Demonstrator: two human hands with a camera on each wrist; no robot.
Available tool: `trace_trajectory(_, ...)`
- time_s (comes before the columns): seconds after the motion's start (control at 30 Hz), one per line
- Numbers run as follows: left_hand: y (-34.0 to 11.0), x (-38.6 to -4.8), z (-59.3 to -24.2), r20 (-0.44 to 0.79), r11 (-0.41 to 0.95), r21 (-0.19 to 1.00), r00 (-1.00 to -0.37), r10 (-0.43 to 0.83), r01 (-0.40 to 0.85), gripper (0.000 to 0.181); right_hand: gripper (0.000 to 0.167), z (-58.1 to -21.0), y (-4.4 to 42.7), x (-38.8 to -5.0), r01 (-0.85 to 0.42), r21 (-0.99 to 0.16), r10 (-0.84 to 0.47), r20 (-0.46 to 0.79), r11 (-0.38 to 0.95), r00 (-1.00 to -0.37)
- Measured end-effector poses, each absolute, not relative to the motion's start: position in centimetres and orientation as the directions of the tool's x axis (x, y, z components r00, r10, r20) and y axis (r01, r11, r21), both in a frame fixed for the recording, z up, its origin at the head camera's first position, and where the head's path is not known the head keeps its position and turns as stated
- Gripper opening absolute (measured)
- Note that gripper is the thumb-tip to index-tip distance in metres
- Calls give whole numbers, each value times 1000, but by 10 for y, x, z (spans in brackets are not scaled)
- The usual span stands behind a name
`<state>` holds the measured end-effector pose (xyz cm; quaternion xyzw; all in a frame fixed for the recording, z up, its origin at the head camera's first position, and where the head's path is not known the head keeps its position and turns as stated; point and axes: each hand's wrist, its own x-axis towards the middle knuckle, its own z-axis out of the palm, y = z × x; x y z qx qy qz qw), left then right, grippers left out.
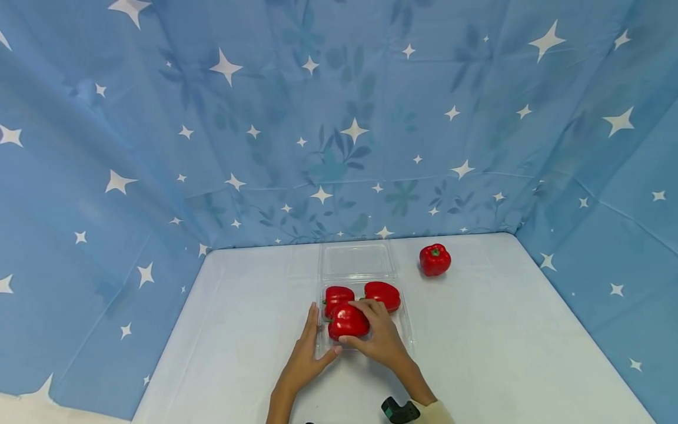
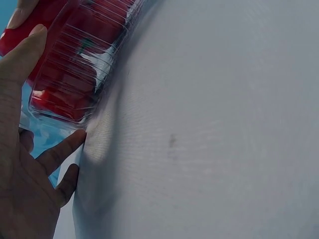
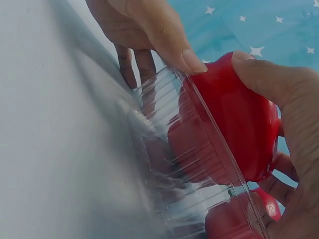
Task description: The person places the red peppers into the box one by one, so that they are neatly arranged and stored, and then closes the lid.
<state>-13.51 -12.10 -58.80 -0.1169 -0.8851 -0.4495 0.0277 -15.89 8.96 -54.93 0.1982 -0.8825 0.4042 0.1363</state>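
Observation:
In the head view a clear plastic clamshell box (image 1: 405, 330) lies with its lid (image 1: 356, 259) folded back. My right hand (image 1: 382, 335) grips a red bell pepper (image 1: 348, 322) at the box's near left, thumb on the near side and fingers on the far side. Two more red bell peppers sit in the box, one at the far left (image 1: 339, 294) and one at the far right (image 1: 382, 295). My left hand (image 1: 307, 359) rests against the box's left side with fingers straight, its thumb at the near rim. The right wrist view shows the gripped pepper (image 3: 234, 119) partly below the rim.
Another red bell pepper (image 1: 435, 259) stands upright on the white table (image 1: 503, 330), to the right of the lid. Blue star-patterned cloth (image 1: 339, 147) hangs behind the table and along both sides.

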Motion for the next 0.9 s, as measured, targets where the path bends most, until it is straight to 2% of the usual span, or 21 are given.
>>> trace_trajectory(0.33, -120, -134, -587, 143, 588, 779, -974, 175, 220, 101, 74, -547, 84, -156, -428, -662, -237, 362, 615, -901)
trace_trajectory(0.57, -123, -135, -588, 148, 582, 780, -971, 186, 230, 104, 73, -546, 81, -155, -477, -614, -249, 422, 629, -872)
trace_trajectory(0.9, -122, -135, -588, 156, 577, 781, -969, 191, 239, 106, 72, -544, 82, -157, -505, -547, -289, 434, 668, -853)
